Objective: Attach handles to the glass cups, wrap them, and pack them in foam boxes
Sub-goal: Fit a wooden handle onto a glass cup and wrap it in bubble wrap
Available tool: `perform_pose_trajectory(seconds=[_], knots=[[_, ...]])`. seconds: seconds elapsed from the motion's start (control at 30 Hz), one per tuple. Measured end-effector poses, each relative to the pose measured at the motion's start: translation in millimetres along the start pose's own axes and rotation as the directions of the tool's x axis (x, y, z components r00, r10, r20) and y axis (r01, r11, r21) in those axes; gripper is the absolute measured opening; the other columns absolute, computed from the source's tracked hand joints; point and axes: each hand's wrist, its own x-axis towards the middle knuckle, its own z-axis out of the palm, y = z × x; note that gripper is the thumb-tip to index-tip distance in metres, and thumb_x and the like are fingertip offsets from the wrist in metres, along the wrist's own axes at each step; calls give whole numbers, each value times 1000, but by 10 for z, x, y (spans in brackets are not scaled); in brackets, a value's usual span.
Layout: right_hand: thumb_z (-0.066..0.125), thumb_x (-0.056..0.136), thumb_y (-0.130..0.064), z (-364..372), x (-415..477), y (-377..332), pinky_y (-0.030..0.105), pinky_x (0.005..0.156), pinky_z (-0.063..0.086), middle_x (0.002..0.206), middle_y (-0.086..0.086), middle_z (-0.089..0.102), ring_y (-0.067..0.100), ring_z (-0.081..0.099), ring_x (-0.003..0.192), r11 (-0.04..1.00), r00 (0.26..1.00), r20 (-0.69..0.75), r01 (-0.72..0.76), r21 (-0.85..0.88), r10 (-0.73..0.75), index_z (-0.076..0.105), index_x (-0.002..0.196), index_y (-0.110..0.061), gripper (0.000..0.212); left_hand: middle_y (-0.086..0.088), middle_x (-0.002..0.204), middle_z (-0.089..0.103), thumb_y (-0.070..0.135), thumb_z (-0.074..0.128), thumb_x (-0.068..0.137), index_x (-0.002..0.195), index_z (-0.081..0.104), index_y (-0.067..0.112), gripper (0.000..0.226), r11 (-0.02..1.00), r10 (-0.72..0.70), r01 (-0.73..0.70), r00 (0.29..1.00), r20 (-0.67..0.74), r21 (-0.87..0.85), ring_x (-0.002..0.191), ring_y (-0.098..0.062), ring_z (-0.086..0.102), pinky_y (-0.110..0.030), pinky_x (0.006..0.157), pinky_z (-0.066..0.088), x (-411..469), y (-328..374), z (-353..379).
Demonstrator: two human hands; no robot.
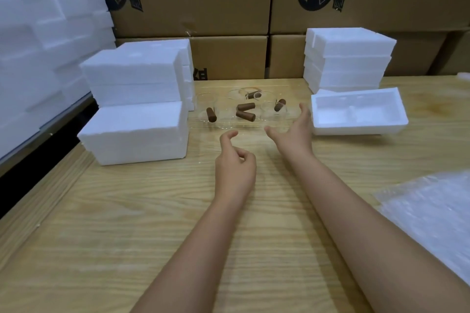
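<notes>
Reaching in looked risky: the glass cups (229,112) sat bunched at the table's far edge between the closed foam boxes (137,132) and the open foam box (356,128). Being nearly invisible, they'd tip from one careless swipe. The left hand (235,160) hovered loosely curled and empty, while the right hand (292,132) stretched out with fingers spread, holding nothing.

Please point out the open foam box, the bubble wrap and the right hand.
open foam box (356,127), head view, front wall.
bubble wrap (432,216), head view, sheet's middle.
right hand (296,132), head view, hand's middle.
</notes>
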Motion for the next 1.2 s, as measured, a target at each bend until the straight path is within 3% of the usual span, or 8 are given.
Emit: perform_pose_trajectory(seconds=[0.17, 0.43, 0.57, 0.7, 0.77, 0.87, 1.0, 1.2], knots=[[75, 79, -24, 191, 317, 32, 36, 106, 32, 144, 14, 35, 30, 37, 132, 999, 997, 75, -34, -3, 34, 4, 149, -25, 100, -5, 84, 63, 7, 48, 85, 136, 30, 35, 61, 999, -21, 21, 1000, -8, -36, 60, -20, 60, -40, 56, 56, 35, -45, 12], [72, 82, -25, 184, 385, 146, 25, 75, 34, 109, -4, 48, 16, 51, 93, 999, 999, 39, 35, 10, -36, 38, 133, -22, 62, -2, 83, 63, 8, 51, 84, 137, 31, 35, 62, 999, -19, 20, 1000, 11, -51, 54, -15, 59, -34, 54, 55, 48, -51, 8], [76, 77, -23, 90, 117, 97, 29, 92, 41, 114, -7, 45, 15, 47, 105, 994, 997, -20, 82, 71, -81, 31, 139, -17, 76, 3, 90, 62, 3, 58, 77, 138, 33, 35, 73, 998, 39, -35, 996, 78, -59, 69, -13, 60, -42, 71, 59, 34, -49, 16], [78, 73, -27, -12, -300, 6, 25, 99, 32, 131, 5, 41, 20, 39, 122, 992, 994, -8, 110, 60, -110, 30, 139, -14, 83, 10, 121, 50, 10, 74, 75, 145, 26, 36, 89, 994, 111, -107, 981, 160, -31, 105, -1, 51, -9, 73, 47, 4, -4, -1], [79, 71, -27, -72, -525, -43, 25, 99, 31, 128, 5, 41, 22, 39, 123, 991, 992, -29, 126, 53, -124, 36, 133, -15, 77, 12, 127, 45, 16, 79, 72, 145, 25, 39, 94, 987, 159, -149, 965, 208, -60, 113, 2, 47, -6, 78, 42, -45, 6, -18], [81, 66, -29, -133, -786, -131, 28, 100, 35, 115, 0, 38, 23, 41, 118, 992, 993, -38, 114, 61, -112, 40, 124, -13, 73, 12, 117, 53, 21, 73, 67, 140, 34, 39, 85, 986, 163, -154, 953, 256, -55, 104, -1, 55, -14, 83, 44, -123, 25, -46], [83, 63, -33, -126, -956, -134, 29, 96, 36, 111, 3, 38, 24, 42, 112, 996, 996, -27, 81, 23, -81, 40, 117, -15, 71, 14, 99, 57, 4, 69, 74, 124, 51, 32, 60, 988, 154, -157, 963, 223, 0, 87, 0, 57, -3, 70, 40, -136, 15, -79], [61, 85, -50, -196, -918, -65, 25, 81, 41, 101, -6, 50, 13, 51, 92, 906, 1000, 2, 21, 423, -24, 37, 116, -28, 45, 1, 110, 65, 15, 85, 69, 124, 55, 28, 64, 985, 119, -84, 964, 238, -151, 101, -11, 64, -23, 88, 52, -161, 64, -154]])
